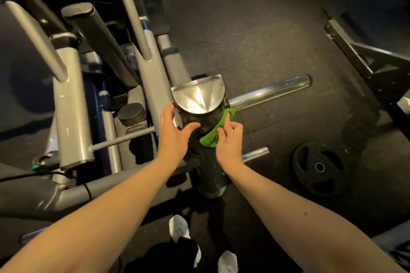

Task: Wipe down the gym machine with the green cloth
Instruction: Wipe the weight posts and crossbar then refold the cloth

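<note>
Dark rubber floor (pixel 266 40) lies under the grey machine (pixel 66 99). At its near end stands a black post (pixel 208 175) with a shiny cap (pixel 198 95). The left hand (pixel 173 133) rests open against the post's left side, thumb across the front. The right hand (pixel 229 142) pinches the cloth (pixel 210 138) with curled fingers, holding it on the post's right side, below a chrome bar (pixel 270 91). A plate (pixel 319 168) lies on the floor at right.

right hand (pixel 229 139) pressing green cloth (pixel 214 134), black post (pixel 206 122)
</note>
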